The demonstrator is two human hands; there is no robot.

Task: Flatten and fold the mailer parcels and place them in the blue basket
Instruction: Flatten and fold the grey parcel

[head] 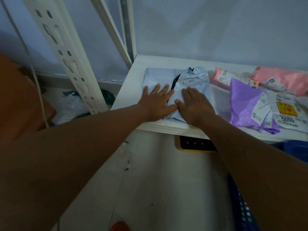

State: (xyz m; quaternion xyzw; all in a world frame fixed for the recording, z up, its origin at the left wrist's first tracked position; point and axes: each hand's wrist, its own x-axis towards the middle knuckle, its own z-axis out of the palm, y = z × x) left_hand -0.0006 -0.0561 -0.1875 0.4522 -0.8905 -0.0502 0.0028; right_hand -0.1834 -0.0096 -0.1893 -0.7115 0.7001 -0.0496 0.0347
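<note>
The pale grey-blue mailer (193, 77) lies at the left end of the white shelf (126, 90), its near edge almost at the shelf's front lip and a bare white strip between its left side and the shelf's left edge. Behind it the shelf runs to the wall with little bare board to spare. To its right only a narrow bare gap separates it from a heap of other parcels: a purple mailer (245, 104), pink mailers (283, 79) and a white labelled parcel (286, 112) with a yellow sticker. The slotted white upright (66, 52) stands left of the shelf, well apart from it, over open floor (158, 180). The blue basket (298, 147) sits low on the right, below the shelf's front edge, partly hidden by the right forearm. Both hands lie flat with straight fingers, gripping nothing: the left hand (156, 102) and the right hand (195, 105) press side by side on the mailer's near half, thumbs nearly touching. The mailer is crumpled and creased, with a dark strip running diagonally between the hands and a rumpled flap at its far right corner
</note>
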